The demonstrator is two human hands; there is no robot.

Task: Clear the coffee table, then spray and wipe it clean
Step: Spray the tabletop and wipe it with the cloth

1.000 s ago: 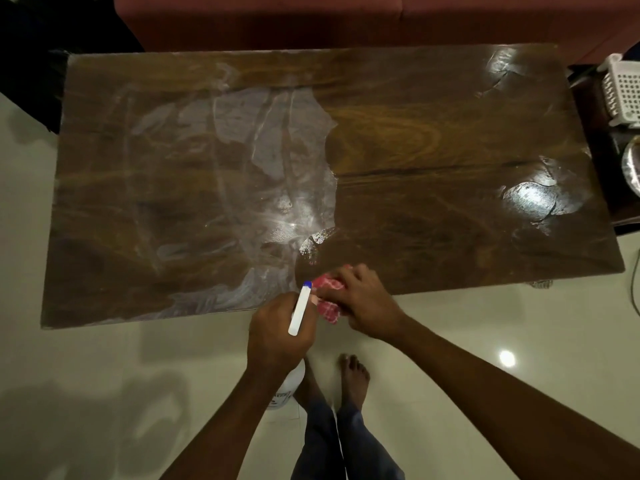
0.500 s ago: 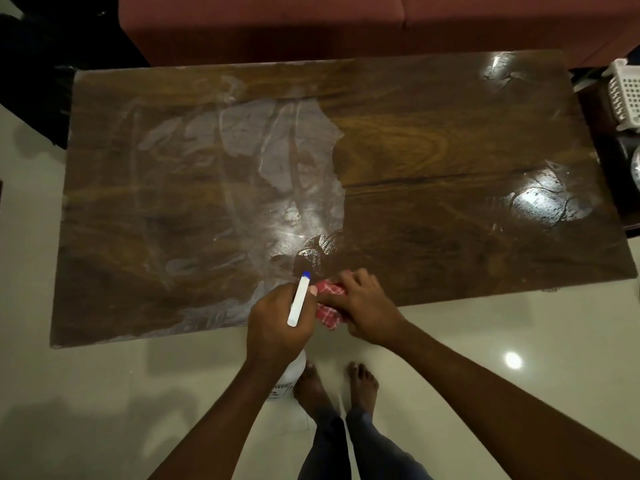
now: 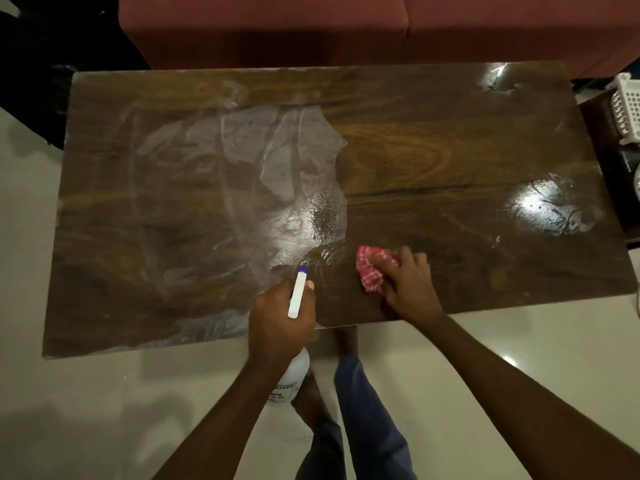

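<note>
Head view: the wooden coffee table (image 3: 450, 161) fills the middle of the frame and carries no objects, so the clearing looks done; a whitish, streaky film covers its left half, with a wet, beaded patch near the centre and shiny damp spots at the far right and upper right, so spraying seems largely done too. At lower centre the left hand (image 3: 277, 320) grips a white spray bottle (image 3: 292, 377), its blue-tipped nozzle aimed at the near edge of the table; just to the right the right hand (image 3: 410, 282) holds a bunched red checked cloth (image 3: 372, 271) pressed against the tabletop near that edge. Wiping appears to have only begun: the filmy left half and the wet spots are left to rub dry. A red sofa (image 3: 346, 26) runs along the top; a white plastic basket (image 3: 627, 109) sits at the right edge.
</note>
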